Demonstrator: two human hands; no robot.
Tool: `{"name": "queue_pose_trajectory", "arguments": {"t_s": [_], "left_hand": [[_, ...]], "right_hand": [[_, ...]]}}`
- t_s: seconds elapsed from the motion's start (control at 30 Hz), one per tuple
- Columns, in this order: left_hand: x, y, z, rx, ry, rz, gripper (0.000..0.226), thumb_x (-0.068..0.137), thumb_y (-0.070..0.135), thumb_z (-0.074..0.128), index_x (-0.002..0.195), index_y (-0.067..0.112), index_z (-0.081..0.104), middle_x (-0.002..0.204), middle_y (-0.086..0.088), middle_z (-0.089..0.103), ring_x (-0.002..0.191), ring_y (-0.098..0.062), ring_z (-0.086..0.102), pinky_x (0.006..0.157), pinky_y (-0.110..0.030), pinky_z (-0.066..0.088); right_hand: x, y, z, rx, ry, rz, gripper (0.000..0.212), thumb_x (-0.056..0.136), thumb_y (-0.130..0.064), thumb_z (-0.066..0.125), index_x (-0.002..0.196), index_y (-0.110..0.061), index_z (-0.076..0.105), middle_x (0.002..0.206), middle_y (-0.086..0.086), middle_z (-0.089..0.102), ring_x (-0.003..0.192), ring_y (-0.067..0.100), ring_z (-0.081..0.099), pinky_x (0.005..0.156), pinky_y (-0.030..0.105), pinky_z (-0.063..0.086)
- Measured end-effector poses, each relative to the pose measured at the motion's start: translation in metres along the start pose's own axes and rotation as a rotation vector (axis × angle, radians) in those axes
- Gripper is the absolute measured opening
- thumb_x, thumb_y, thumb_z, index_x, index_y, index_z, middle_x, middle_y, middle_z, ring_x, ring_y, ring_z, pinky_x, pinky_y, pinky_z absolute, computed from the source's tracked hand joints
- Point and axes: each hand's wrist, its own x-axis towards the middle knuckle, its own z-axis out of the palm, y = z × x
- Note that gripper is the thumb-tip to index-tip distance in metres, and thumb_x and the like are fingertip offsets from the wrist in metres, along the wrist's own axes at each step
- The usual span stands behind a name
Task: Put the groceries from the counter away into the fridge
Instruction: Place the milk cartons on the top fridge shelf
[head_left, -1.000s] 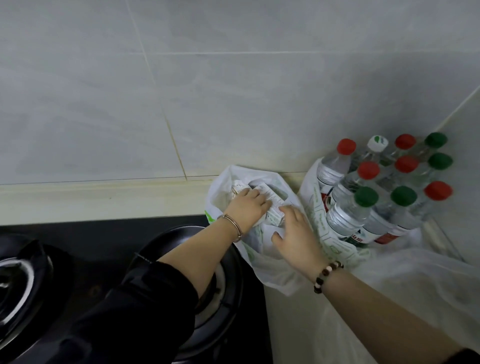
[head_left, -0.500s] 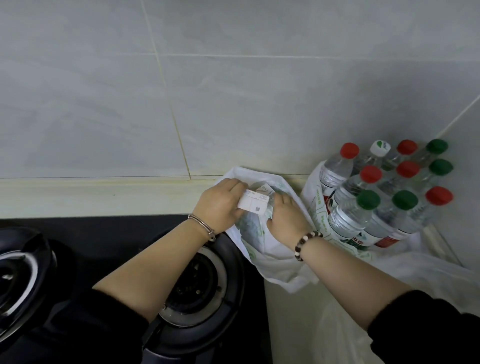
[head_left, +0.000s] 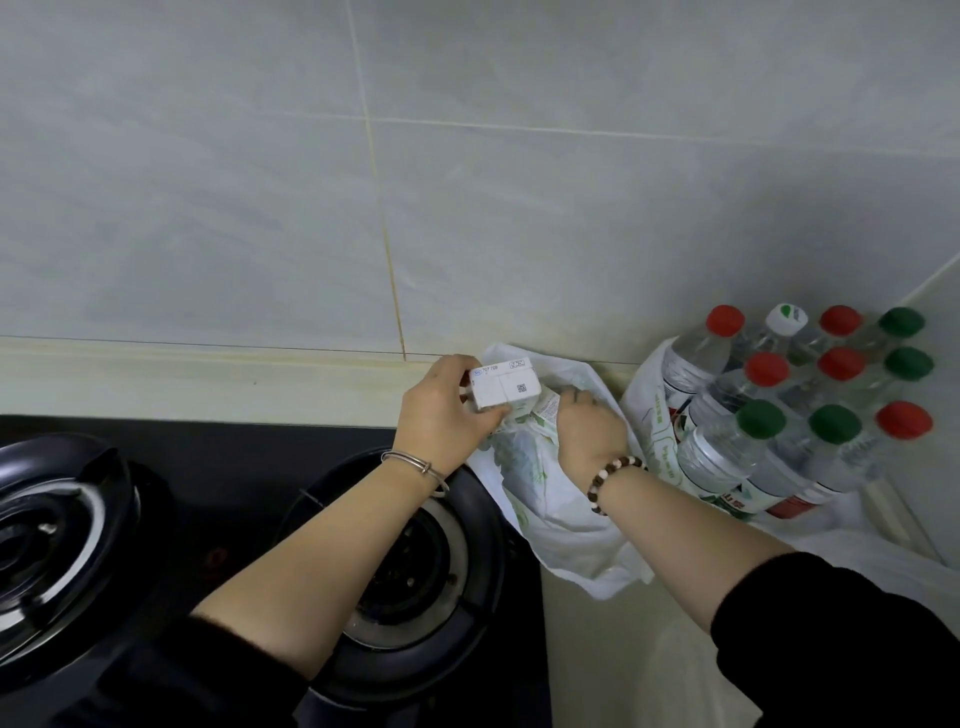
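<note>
A white plastic bag (head_left: 545, 499) with green print lies on the counter against the tiled wall. My left hand (head_left: 441, 410) grips a small white carton (head_left: 503, 387) with a printed code, held just above the bag's mouth. My right hand (head_left: 589, 431) reaches into the bag's opening, its fingertips hidden among the folds and packets inside. Several water bottles (head_left: 779, 415) with red, green and white caps stand in the corner to the right.
A black gas hob fills the left, with one burner (head_left: 415, 571) under my left forearm and another (head_left: 47, 535) at the far left. The pale counter (head_left: 623, 649) runs along the right. A second white bag (head_left: 883, 561) lies under the bottles.
My left hand has lifted the white carton up out of the bag and drawn it leftward. My right hand has moved from the bag's outside into its opening.
</note>
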Motion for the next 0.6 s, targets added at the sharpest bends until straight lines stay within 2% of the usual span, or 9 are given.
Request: {"name": "queue_pose_trajectory", "arguments": {"t_s": [0.1, 0.23, 0.27, 0.33, 0.37, 0.43, 0.53, 0.6], "left_hand": [[-0.002, 0.006, -0.002, -0.025, 0.018, -0.031, 0.045, 0.068, 0.025, 0.082, 0.105, 0.015, 0.058, 0.103, 0.006, 0.063, 0.084, -0.001, 0.055, 0.065, -0.008, 0.044], [-0.006, 0.019, -0.009, -0.07, 0.062, -0.054, 0.042, 0.068, 0.023, 0.082, 0.101, 0.014, 0.058, 0.099, 0.004, 0.063, 0.087, -0.006, 0.057, 0.072, -0.022, 0.053], [-0.008, 0.023, -0.012, -0.08, 0.071, -0.059, 0.042, 0.068, 0.022, 0.082, 0.1, 0.014, 0.058, 0.098, 0.004, 0.063, 0.087, -0.007, 0.058, 0.071, -0.022, 0.053], [-0.012, 0.03, -0.019, -0.107, 0.089, -0.085, 0.04, 0.068, 0.021, 0.082, 0.099, 0.014, 0.058, 0.097, 0.003, 0.063, 0.086, -0.007, 0.058, 0.067, -0.012, 0.05], [-0.014, 0.034, -0.024, -0.118, 0.102, -0.101, 0.04, 0.068, 0.022, 0.082, 0.099, 0.015, 0.058, 0.097, 0.003, 0.064, 0.084, -0.007, 0.058, 0.064, -0.008, 0.048], [-0.02, 0.041, -0.035, -0.118, 0.138, -0.118, 0.04, 0.067, 0.024, 0.082, 0.098, 0.016, 0.058, 0.094, 0.003, 0.064, 0.079, -0.007, 0.058, 0.064, -0.009, 0.047], [-0.034, 0.05, -0.057, -0.079, 0.178, -0.123, 0.036, 0.067, 0.028, 0.081, 0.092, 0.019, 0.057, 0.087, 0.003, 0.066, 0.078, -0.013, 0.061, 0.073, -0.03, 0.052], [-0.047, 0.057, -0.071, -0.066, 0.19, -0.14, 0.034, 0.067, 0.03, 0.08, 0.09, 0.022, 0.055, 0.084, 0.005, 0.066, 0.077, -0.014, 0.062, 0.072, -0.033, 0.053]], "right_hand": [[-0.01, 0.002, -0.015, -0.034, 0.017, -0.064, 0.037, 0.083, -0.001, 0.052, 0.12, -0.004, 0.049, 0.12, 0.012, 0.052, 0.104, 0.023, 0.057, 0.076, 0.028, 0.048], [-0.029, 0.003, -0.04, -0.037, 0.02, -0.073, 0.032, 0.082, 0.0, 0.055, 0.113, -0.007, 0.054, 0.119, 0.01, 0.049, 0.098, 0.023, 0.059, 0.06, 0.028, 0.04], [-0.035, 0.003, -0.047, -0.023, 0.024, -0.068, 0.031, 0.082, 0.0, 0.055, 0.112, -0.007, 0.053, 0.118, 0.01, 0.049, 0.095, 0.023, 0.059, 0.059, 0.029, 0.04], [-0.045, 0.004, -0.06, 0.044, 0.025, -0.044, 0.025, 0.081, 0.0, 0.055, 0.104, -0.007, 0.053, 0.116, 0.01, 0.049, 0.086, 0.024, 0.058, 0.057, 0.029, 0.04], [-0.051, 0.006, -0.066, 0.113, 0.03, -0.022, 0.02, 0.08, -0.001, 0.054, 0.099, -0.007, 0.053, 0.113, 0.01, 0.051, 0.081, 0.024, 0.057, 0.057, 0.03, 0.04], [-0.066, 0.009, -0.078, 0.311, 0.045, 0.055, 0.014, 0.078, -0.005, 0.056, 0.091, -0.008, 0.053, 0.107, 0.01, 0.057, 0.077, 0.024, 0.055, 0.059, 0.03, 0.044], [-0.093, 0.012, -0.089, 0.687, 0.021, 0.174, 0.026, 0.077, -0.008, 0.063, 0.103, -0.004, 0.06, 0.102, 0.009, 0.063, 0.09, 0.029, 0.061, 0.072, 0.034, 0.05], [-0.108, 0.01, -0.092, 1.015, -0.047, 0.227, 0.027, 0.077, -0.006, 0.067, 0.102, 0.0, 0.064, 0.093, 0.008, 0.066, 0.085, 0.026, 0.063, 0.075, 0.037, 0.054]]}}
